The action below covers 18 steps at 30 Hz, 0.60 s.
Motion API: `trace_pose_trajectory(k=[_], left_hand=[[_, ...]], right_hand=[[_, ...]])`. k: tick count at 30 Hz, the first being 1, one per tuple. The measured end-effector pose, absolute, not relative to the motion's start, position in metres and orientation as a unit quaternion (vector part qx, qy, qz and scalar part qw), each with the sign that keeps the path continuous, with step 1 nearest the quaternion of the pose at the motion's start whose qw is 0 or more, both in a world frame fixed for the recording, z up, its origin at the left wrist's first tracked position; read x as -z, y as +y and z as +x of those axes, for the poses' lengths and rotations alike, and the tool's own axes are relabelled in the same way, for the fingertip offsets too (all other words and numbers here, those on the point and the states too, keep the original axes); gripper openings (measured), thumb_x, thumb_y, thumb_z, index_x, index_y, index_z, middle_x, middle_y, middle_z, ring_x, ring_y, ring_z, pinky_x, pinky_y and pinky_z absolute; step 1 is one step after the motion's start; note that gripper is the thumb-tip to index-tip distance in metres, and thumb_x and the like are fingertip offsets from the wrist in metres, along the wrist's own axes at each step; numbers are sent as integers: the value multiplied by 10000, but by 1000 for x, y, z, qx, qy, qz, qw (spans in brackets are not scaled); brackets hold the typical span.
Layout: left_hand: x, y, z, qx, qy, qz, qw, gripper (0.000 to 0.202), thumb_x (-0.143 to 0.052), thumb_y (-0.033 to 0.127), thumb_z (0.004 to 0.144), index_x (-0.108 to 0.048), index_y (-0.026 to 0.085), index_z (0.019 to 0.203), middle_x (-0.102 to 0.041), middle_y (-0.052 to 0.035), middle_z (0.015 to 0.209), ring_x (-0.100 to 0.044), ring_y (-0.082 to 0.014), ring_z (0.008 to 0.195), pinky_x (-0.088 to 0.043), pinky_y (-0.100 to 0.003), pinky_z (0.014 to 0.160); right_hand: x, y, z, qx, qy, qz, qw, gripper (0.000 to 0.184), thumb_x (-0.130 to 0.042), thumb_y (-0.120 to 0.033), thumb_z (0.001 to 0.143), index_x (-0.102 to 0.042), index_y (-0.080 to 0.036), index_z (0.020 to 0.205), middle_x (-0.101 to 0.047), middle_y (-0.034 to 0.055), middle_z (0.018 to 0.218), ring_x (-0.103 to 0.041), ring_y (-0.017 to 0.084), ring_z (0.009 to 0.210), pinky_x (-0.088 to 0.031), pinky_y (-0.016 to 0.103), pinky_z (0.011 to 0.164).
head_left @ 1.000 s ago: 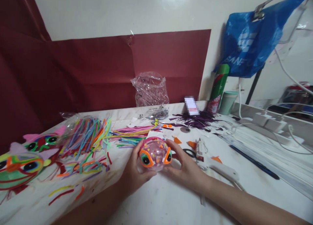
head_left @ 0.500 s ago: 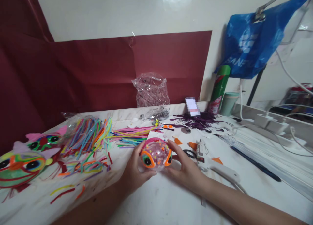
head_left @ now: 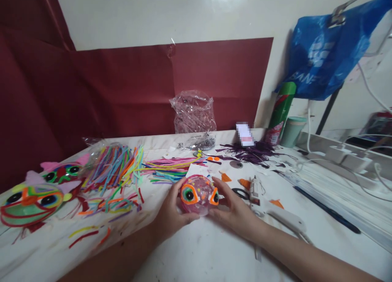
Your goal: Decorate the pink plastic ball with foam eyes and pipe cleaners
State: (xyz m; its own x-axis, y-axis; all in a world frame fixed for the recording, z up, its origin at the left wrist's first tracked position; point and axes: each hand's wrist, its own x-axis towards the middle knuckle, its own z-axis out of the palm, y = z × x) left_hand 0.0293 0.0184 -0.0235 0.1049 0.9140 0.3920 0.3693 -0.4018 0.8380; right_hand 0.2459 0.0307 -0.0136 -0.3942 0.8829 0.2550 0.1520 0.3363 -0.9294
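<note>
Between my two hands is a clear plastic ball (head_left: 201, 204) with orange-rimmed eyes on its front, a pink edge along the top and coloured dots showing. My left hand (head_left: 172, 210) grips its left side, thumb low and fingers curled behind. On the ball's right side, my right hand (head_left: 233, 210) holds it the same way. Just right of that hand lie black-handled scissors (head_left: 241, 193) and a white glue gun (head_left: 283, 216). Several orange cut pieces (head_left: 226, 177) are scattered behind it.
Two decorated animal-face lanterns (head_left: 32, 206) lie at the left. Bundles of pipe cleaners (head_left: 110, 165) spread across the back left. Purple tassels (head_left: 251, 153) lie under a phone (head_left: 245, 134). At right are a dark pen-like stick (head_left: 327, 210), a power strip (head_left: 352, 171) and a green can (head_left: 280, 112).
The ball has turned slightly, so its left eye faces me more fully and the right eye sits nearer its edge. Both hands keep their hold. The whole view has shifted a little.
</note>
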Motion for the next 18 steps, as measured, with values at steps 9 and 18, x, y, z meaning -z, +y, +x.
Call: trace_pose_trajectory(k=[9, 18], left_hand=[[16, 15, 34, -476, 482, 656, 332, 941, -832, 319, 552, -370, 201, 1363, -466, -142, 1394, -429, -343, 1291, -351, -466, 1078], [18, 15, 39, -547, 430, 568, 440, 653, -683, 458, 719, -449, 179, 1261, -591, -125, 1247, -551, -304, 1152, -452, -401, 958]], right_hand=[[13, 31, 244, -479, -685, -371, 406, 817, -671, -433, 728, -271, -166, 1388, -487, 183, 1341, -496, 281, 1227, -458, 443, 982], [14, 26, 244, -433, -720, -368, 399, 741, -667, -342, 740, -319, -200, 1379, -480, 160, 1354, -560, 279, 1147, -508, 441, 938]])
